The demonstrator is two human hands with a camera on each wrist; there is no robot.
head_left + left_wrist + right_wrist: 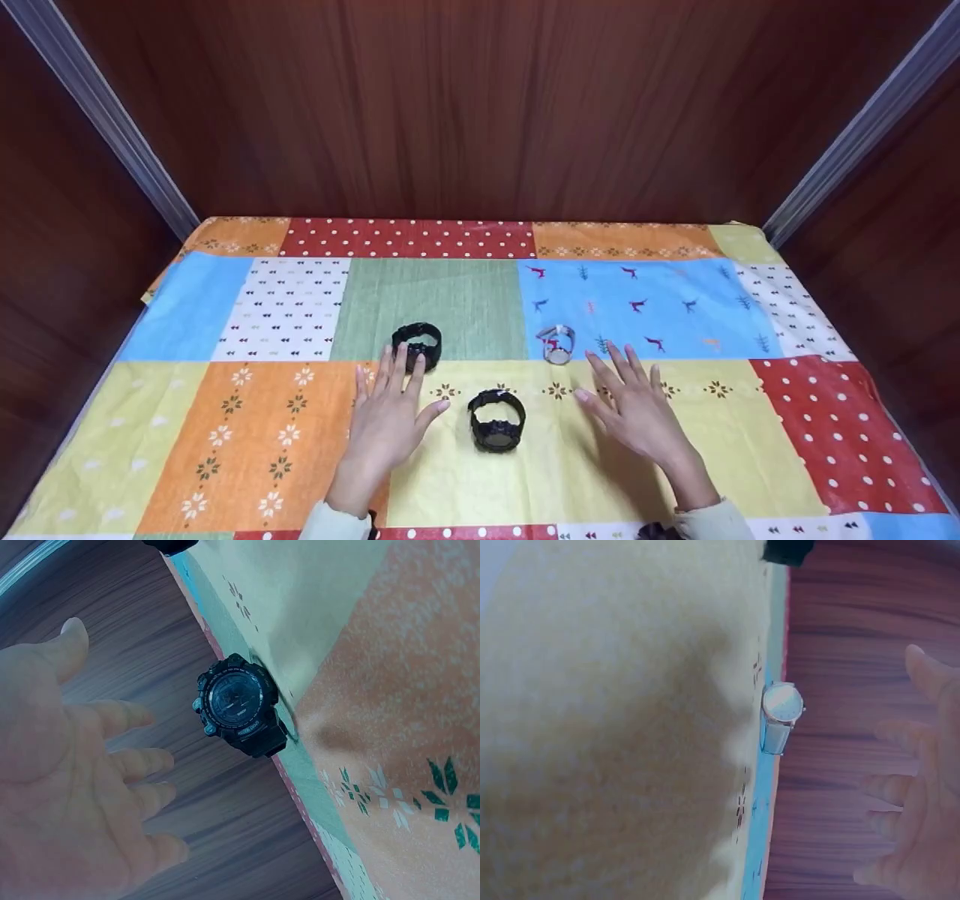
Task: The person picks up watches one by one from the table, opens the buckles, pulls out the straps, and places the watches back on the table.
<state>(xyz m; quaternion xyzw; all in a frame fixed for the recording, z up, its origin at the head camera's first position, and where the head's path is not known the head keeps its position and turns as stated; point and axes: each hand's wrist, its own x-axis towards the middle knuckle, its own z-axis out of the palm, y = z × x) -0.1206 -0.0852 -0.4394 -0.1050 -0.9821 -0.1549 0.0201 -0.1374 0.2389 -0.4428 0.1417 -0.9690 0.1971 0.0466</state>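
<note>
Both forearms enter from bottom edge of head view, each w/ a pale sleeve (pixel 335 523) at the wrist, & both hands are palm-down over the patchwork cloth (pixel 480 491). The L hand (pixel 384 429) pts forward, away from the person, w/ slight lean to the R. Its fingers are nearly straight & moderately spread; the thumb stands well out to the R side. The grasp is released, the hand is bare. In head view its fingertips overlap the far black watch (pixel 436 347), but L wrist view shows a gap btwn fingers & this watch, so they are apart.

The R hand (pixel 641 416) pts forward & to the L, w/ its shadow on the yellow patch below. Its fingers are also long, relaxed & a bit separated, thumb out to the L; this hand is released too. Nearest to it is the small watch w/ light dial (pixel 783 703), just beyond the fingertips, on the blue patch; R wrist view shows them apart.

The near black watch (pixel 496 436) is on the yellow patch btwn the two hands, closer to the L thumb, dial side toward the person, strap making a loop behind.
</note>
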